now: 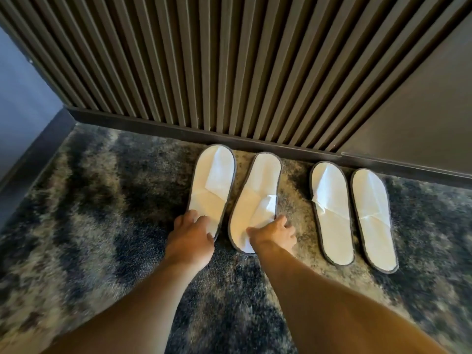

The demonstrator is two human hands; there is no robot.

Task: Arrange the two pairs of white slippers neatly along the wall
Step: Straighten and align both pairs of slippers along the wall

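Several flat white slippers with dark edging lie on the carpet, one end of each close to the skirting of the slatted wall (229,72). The right pair, third slipper (330,213) and fourth slipper (374,221), lies side by side, untouched. In the left pair, the first slipper (213,180) has my left hand (192,241) gripping its near end. My right hand (274,233) grips the near right edge of the second slipper (258,195), which is tilted slightly to the right. The near ends of both slippers are partly covered by my hands.
A mottled dark grey and beige carpet (102,200) covers the floor. A dark skirting board (153,125) runs along the slatted wall. A smooth dark panel (421,111) stands at the right, and another wall (18,98) closes the left corner.
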